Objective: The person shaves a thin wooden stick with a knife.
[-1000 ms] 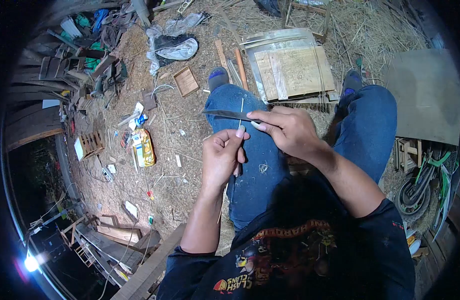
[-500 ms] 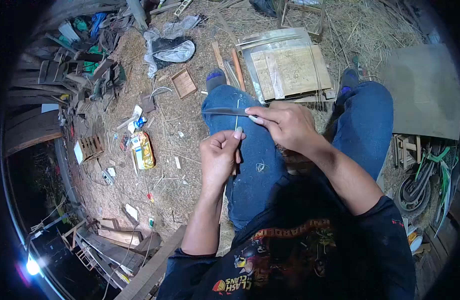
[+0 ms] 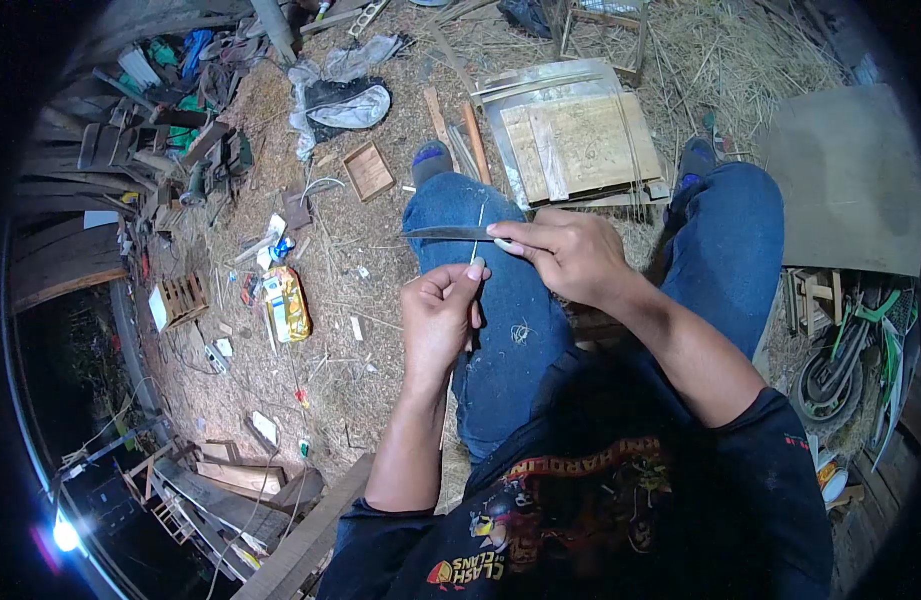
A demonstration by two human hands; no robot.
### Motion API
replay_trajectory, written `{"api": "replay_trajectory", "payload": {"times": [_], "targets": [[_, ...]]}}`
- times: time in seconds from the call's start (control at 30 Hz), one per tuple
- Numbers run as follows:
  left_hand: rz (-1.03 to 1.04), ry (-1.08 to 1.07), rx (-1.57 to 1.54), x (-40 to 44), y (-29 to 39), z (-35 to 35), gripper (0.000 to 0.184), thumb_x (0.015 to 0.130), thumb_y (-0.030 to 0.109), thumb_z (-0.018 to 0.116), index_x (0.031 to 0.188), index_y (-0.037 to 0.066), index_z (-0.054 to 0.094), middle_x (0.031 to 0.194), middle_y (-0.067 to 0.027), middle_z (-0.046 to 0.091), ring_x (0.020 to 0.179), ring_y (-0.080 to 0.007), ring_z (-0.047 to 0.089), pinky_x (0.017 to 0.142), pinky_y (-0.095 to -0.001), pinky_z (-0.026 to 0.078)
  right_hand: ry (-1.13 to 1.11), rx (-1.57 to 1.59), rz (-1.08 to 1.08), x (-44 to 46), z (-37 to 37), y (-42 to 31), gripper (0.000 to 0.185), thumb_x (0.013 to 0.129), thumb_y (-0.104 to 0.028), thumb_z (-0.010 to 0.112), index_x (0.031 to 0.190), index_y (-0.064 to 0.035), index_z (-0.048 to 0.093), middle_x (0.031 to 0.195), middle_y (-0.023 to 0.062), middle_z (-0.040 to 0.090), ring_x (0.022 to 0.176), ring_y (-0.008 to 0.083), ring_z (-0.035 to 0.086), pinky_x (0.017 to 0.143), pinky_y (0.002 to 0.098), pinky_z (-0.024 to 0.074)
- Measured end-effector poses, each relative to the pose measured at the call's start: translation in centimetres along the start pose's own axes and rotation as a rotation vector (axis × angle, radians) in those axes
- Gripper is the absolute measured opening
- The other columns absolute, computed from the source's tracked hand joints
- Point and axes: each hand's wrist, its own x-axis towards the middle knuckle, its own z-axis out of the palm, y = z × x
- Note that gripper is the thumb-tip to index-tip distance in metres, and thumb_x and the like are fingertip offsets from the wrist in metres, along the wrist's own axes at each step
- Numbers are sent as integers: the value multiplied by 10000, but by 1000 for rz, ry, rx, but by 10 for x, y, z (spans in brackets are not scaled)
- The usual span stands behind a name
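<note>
My left hand (image 3: 438, 308) pinches a thin pale stick (image 3: 481, 214) between thumb and fingers, above the jeans-clad thigh (image 3: 510, 370). The stick points away from me. Across it lies the dark blade of a knife (image 3: 442, 233), its tip toward the left. My right hand (image 3: 572, 256) is closed around the knife's handle, which is mostly hidden by the fingers. The blade meets the stick a short way beyond my left fingertips. A small tangle of shavings (image 3: 521, 332) rests on the jeans.
Wooden boards (image 3: 585, 145) lie beyond my knees, with a small wooden box (image 3: 367, 170) to their left. A yellow packet (image 3: 285, 302) is on the straw-littered ground. A grey panel (image 3: 845, 175) and a wheel (image 3: 828, 388) are at the right.
The knife blade has shifted slightly toward me along the stick, closer to my left fingertips. My left hand stays nearly in place.
</note>
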Motion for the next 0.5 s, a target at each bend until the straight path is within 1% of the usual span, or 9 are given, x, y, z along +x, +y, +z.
{"api": "replay_trajectory", "payload": {"times": [0.33, 0.4, 0.43, 0.5], "targets": [[3, -8, -6, 1, 0, 2, 269, 986, 247, 657, 910, -4, 719, 506, 3, 528, 338, -62, 382, 328, -235, 252, 29, 24, 23, -2, 3, 12, 236, 907, -287, 668, 1123, -299, 762, 726, 66, 647, 692, 277, 673, 611, 414, 529], [0, -4, -7, -1, 3, 1, 271, 986, 248, 657, 910, -5, 719, 507, 4, 528, 338, -63, 381, 326, -235, 251, 91, 9, 11, -2, 3, 20, 247, 886, -198, 706, 1122, -235, 768, 712, 86, 649, 640, 248, 650, 576, 366, 498], [-8, -2, -9, -2, 4, 1, 274, 987, 250, 657, 910, -6, 719, 507, 4, 527, 338, -63, 381, 325, -234, 250, 94, 7, 10, -1, 0, 25, 247, 886, -198, 706, 1122, -235, 768, 712, 86, 649, 640, 248, 650, 576, 366, 498], [-3, -2, -10, -3, 2, 0, 273, 988, 249, 655, 909, -5, 719, 506, 4, 526, 338, -63, 382, 325, -235, 249, 117, -60, 161, 2, -6, 33, 248, 890, -187, 703, 1127, -224, 766, 741, 89, 669, 660, 239, 664, 587, 358, 504]]}}
